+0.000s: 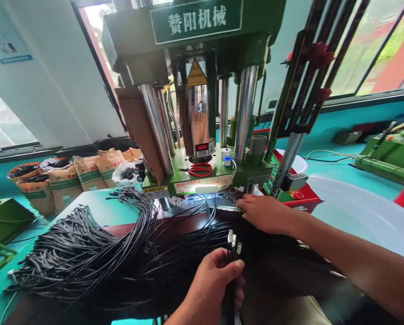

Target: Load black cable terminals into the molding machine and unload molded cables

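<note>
nearest, the left hand (217, 277) is curled firmly around a bunch of black cables (230, 298), thumb laid across the front; the metal ends (234, 241) of the bunch stick up just above the thumb and index finger, while the cable lengths run down through the fist and out below it. a little farther off, the right hand (264, 213) reaches in with its fingers bent together, the fingertips at the right part of a metal plate (188, 205); i can't make out whether they pinch anything there. to the left, a big pile of black cables (69, 253) spreads over the table (95, 198), some strands running toward the plate. above the plate stands a green press (208, 180), with red-handled snips (201, 169) and a blue-and-white spool (227, 161) on its ledge. a white tub (357, 198) sits to the right, and paper sacks (66, 183) stand behind the table at left.
</note>
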Demonstrator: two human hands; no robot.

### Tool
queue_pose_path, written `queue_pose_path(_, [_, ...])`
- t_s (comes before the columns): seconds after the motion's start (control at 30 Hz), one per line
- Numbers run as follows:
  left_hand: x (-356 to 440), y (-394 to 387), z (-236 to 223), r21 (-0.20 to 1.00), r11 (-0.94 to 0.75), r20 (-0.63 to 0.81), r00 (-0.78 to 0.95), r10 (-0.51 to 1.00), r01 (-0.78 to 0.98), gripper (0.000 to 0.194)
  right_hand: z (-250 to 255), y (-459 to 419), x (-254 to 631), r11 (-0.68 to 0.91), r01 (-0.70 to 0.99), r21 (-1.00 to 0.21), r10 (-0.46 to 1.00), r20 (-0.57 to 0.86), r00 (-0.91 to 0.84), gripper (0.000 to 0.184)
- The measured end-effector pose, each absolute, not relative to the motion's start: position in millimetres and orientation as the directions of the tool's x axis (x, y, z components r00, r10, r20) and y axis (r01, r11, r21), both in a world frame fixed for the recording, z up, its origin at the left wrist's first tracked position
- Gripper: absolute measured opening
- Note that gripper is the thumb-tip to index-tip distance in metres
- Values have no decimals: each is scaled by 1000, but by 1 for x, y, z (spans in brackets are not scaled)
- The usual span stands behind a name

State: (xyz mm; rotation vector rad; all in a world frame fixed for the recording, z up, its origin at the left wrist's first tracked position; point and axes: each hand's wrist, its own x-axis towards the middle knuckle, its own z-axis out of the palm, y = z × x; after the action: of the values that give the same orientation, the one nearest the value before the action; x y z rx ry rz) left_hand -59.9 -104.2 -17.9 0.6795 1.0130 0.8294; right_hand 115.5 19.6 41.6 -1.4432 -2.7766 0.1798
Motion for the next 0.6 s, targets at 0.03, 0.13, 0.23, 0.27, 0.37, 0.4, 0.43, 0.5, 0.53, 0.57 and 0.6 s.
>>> queue_pose_path(0.03, [-60, -105, -16, 814, 523, -452, 292, 843, -253, 42, 46, 11, 126, 567, 805, -175, 808, -69, -585, 22])
queue_pose_path(0.13, [-58, -107, -12, 846, 501, -442, 287, 850, -183, 51, 40, -24, 151, 355, 706, -613, 841, -121, -528, 28])
queue_pose_path(0.23, [-53, -108, -12, 861, 497, -453, 279, 847, -111, 51, 9, -67, 158, -101, 337, -936, 911, -224, -347, 53])
queue_pose_path(0.27, [-51, -109, -12, 862, 495, -452, 276, 848, -111, 47, -2, -80, 156, -186, 188, -965, 920, -238, -313, 61])
queue_pose_path(0.37, [-43, -108, -13, 865, 475, -424, 271, 864, -161, 37, -31, -109, 140, -267, -94, -959, 950, -246, -190, 68])
queue_pose_path(0.4, [-41, -107, -14, 864, 475, -422, 276, 864, -166, 35, -36, -114, 134, -264, -131, -956, 957, -243, -160, 67])
queue_pose_path(0.43, [-39, -107, -14, 863, 481, -427, 284, 858, -156, 34, -40, -116, 127, -253, -148, -956, 962, -232, -142, 65])
queue_pose_path(0.5, [-36, -105, -16, 871, 481, -436, 296, 850, -97, 31, -42, -115, 118, -213, -151, -965, 973, -196, -120, 62])
queue_pose_path(0.53, [-36, -104, -16, 876, 478, -440, 297, 847, -66, 31, -41, -113, 116, -193, -144, -971, 978, -178, -110, 61])
queue_pose_path(0.57, [-35, -103, -17, 880, 474, -442, 297, 846, -40, 30, -40, -111, 114, -179, -136, -974, 981, -167, -99, 61])
queue_pose_path(0.6, [-35, -102, -17, 883, 470, -443, 297, 846, -22, 30, -39, -110, 114, -175, -130, -976, 982, -164, -90, 61])
